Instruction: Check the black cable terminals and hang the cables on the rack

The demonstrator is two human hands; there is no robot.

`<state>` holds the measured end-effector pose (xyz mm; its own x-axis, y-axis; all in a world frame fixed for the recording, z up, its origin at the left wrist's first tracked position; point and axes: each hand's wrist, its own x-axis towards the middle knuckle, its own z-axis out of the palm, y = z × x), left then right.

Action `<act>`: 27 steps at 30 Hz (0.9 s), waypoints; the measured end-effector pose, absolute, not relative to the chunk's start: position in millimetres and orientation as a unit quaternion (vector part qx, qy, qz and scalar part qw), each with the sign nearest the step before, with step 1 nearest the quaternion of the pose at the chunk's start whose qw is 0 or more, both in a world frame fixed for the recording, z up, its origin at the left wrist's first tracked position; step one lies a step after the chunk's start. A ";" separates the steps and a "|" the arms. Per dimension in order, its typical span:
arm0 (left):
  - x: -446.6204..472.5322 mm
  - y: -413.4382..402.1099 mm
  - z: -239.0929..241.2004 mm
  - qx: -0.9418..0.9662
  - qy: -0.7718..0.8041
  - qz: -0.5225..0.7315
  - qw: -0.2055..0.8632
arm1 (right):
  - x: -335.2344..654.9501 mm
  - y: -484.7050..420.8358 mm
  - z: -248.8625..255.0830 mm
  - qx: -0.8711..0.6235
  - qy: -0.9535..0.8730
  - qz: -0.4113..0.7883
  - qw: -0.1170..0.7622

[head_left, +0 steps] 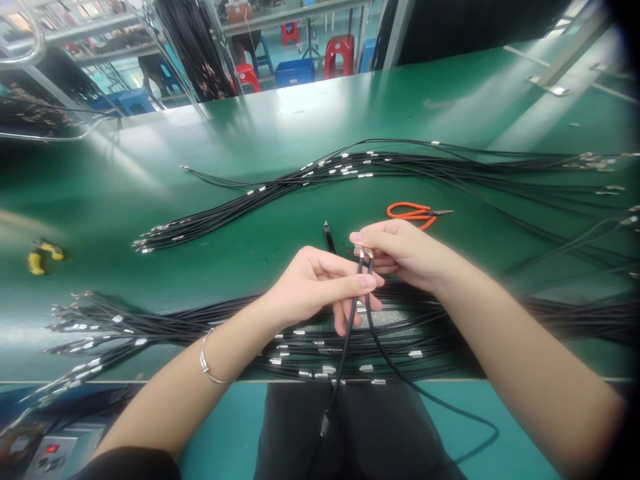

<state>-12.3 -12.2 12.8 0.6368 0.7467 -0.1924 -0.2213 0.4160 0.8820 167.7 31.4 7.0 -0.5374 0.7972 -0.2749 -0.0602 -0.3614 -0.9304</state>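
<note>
**Q:** In the head view, what are my hands doing?

**A:** You are holding two black cables [350, 327] side by side above the near edge of the green table [250, 133]. Your right hand [405, 257] is pinching their metal-tipped ends [364, 252] between thumb and forefinger. Your left hand [313, 287] is pinching the same pair just below, thumb and forefinger pressed together across them.

**Q:** Which way are the cables running?

**A:** Their long axis is running almost straight up and down in the picture. The tips are at the top, touching your right fingers. From there the pair is dropping past your left fingers, over the table edge and toward your lap (one is looping off to your right). Your right hand is sitting at the tips, your left lower on the pair.

**Q:** What is lying around them?

**A:** A bundle of like cables [150, 330] is lying across the table beneath your hands, and a second bundle [280, 183] is stretching across farther away. Orange-handled pliers [415, 212] are resting just beyond your right hand, apart from it. A yellow tool [43, 255] is lying well off to your left.
</note>
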 end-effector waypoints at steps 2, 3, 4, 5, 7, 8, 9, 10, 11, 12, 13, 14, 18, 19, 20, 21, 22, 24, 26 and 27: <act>-12.2 -13.0 12.8 0.441 0.291 0.306 0.792 | 167.4 31.2 7.9 -0.380 -0.483 0.733 0.291; -12.2 -13.4 12.9 0.439 0.289 0.305 0.794 | 167.2 31.1 8.4 -0.379 -0.483 0.734 0.290; -12.2 -13.8 12.9 0.437 0.287 0.305 0.796 | 167.1 30.9 8.9 -0.378 -0.484 0.734 0.289; -12.4 -14.3 13.1 0.435 0.286 0.306 0.797 | 166.9 30.7 9.3 -0.377 -0.485 0.734 0.289; -12.9 -14.9 13.4 0.433 0.282 0.308 0.799 | 166.5 30.0 10.1 -0.372 -0.486 0.735 0.293; -13.2 -15.2 13.7 0.433 0.280 0.308 0.800 | 166.2 29.5 10.4 -0.368 -0.487 0.735 0.296; -13.6 -15.3 14.0 0.433 0.278 0.306 0.801 | 165.6 28.9 10.7 -0.363 -0.489 0.735 0.300; -14.0 -15.4 14.2 0.435 0.277 0.304 0.801 | 164.8 28.2 11.2 -0.358 -0.491 0.733 0.304; -14.4 -15.5 14.4 0.438 0.276 0.302 0.800 | 163.9 27.6 11.6 -0.354 -0.494 0.732 0.307; -14.7 -15.5 14.5 0.441 0.277 0.301 0.799 | 162.9 26.9 12.2 -0.352 -0.496 0.732 0.307; -14.9 -15.6 14.6 0.444 0.276 0.302 0.797 | 161.9 26.4 12.7 -0.351 -0.498 0.732 0.306; -15.1 -15.6 14.6 0.447 0.274 0.302 0.796 | 160.9 25.8 13.2 -0.352 -0.498 0.732 0.303; -15.5 -15.8 14.4 0.449 0.276 0.298 0.796 | 159.1 24.7 14.1 -0.363 -0.497 0.730 0.295; -15.7 -15.8 14.4 0.450 0.281 0.295 0.795 | 159.1 24.6 14.0 -0.365 -0.498 0.730 0.294; -15.9 -15.8 14.3 0.450 0.285 0.293 0.794 | 159.3 24.5 13.8 -0.365 -0.498 0.730 0.293; -16.2 -15.8 14.4 0.452 0.288 0.290 0.793 | 159.5 24.5 13.5 -0.364 -0.498 0.731 0.292; -16.5 -15.8 14.4 0.455 0.290 0.288 0.791 | 159.8 24.4 13.2 -0.362 -0.499 0.731 0.292; -17.2 -15.7 14.6 0.456 0.289 0.287 0.791 | 160.3 24.2 12.7 -0.359 -0.500 0.731 0.294; -17.6 -15.7 14.9 0.455 0.282 0.289 0.794 | 160.8 24.1 12.2 -0.356 -0.501 0.732 0.294; -17.7 -15.8 15.1 0.455 0.277 0.290 0.795 | 161.0 24.1 12.1 -0.355 -0.502 0.732 0.294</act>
